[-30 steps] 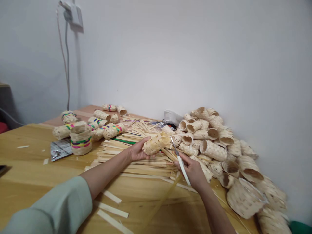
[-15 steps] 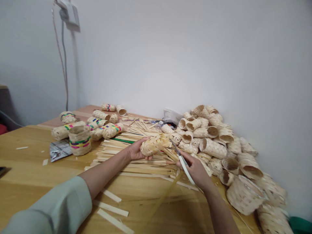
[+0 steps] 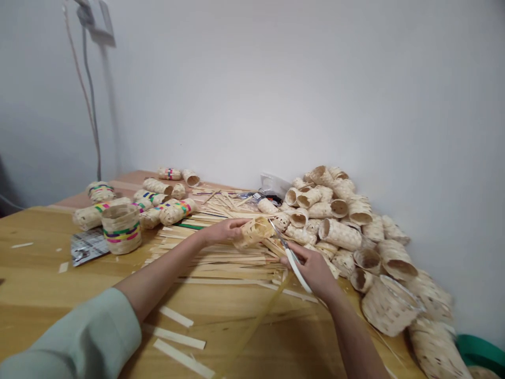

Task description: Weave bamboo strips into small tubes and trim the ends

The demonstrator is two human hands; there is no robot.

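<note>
My left hand (image 3: 224, 231) is closed around the far-left end of a small woven basket (image 3: 252, 232), its open mouth tilted to the right. White-handled scissors (image 3: 296, 269) are in my right hand (image 3: 311, 266), their blades pointing up and left at the basket's rim. Whether the blades touch the rim I cannot tell. Beneath both hands lies a layer of flat pale strips (image 3: 221, 273) on the wooden table. A thin yellowish strip (image 3: 256, 321) runs down from near my right hand toward the front edge.
A heap of woven baskets (image 3: 339, 234) fills the right side. Left stand a basket with coloured bands (image 3: 121, 229), a silver packet (image 3: 89, 246) and several banded woven pieces (image 3: 177, 211). A green container (image 3: 479, 352) is at lower right, a wall socket (image 3: 100, 21) at upper left.
The basket in my left hand has turned so that its open mouth shows more. The whole view has shifted slightly; the scissors stay close to the rim.
</note>
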